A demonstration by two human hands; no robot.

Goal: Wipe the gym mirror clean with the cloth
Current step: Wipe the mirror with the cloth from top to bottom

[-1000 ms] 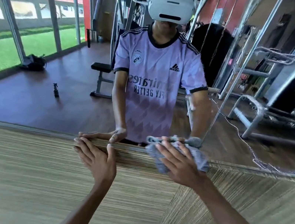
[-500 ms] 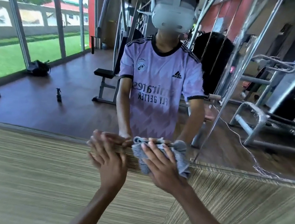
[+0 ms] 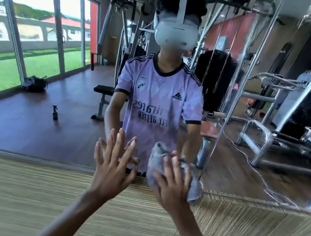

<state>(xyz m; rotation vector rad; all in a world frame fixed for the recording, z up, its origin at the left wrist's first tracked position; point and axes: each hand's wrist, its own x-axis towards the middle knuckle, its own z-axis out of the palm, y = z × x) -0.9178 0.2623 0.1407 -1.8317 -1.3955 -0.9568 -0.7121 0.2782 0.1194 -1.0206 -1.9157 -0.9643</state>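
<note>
Both hands have climbed from the mirror's bottom edge onto the glass.
Left hand [image 3: 114, 164] lies flat on the gym mirror [image 3: 26, 121], fingers spread, holding nothing. Right hand [image 3: 173, 182] presses the grey cloth [image 3: 195, 188] to the glass under straight fingers. The wiping is probably working upward, and streaks [image 3: 266, 140] remain to the right.

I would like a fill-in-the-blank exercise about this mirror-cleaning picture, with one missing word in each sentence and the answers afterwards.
1. The right hand presses a grey ___ flat against the mirror.
2. The left hand, with its fingers spread, holds ___.
3. In the reflection, a small spray bottle stands on the ___.

Missing words: cloth; nothing; floor.
</note>
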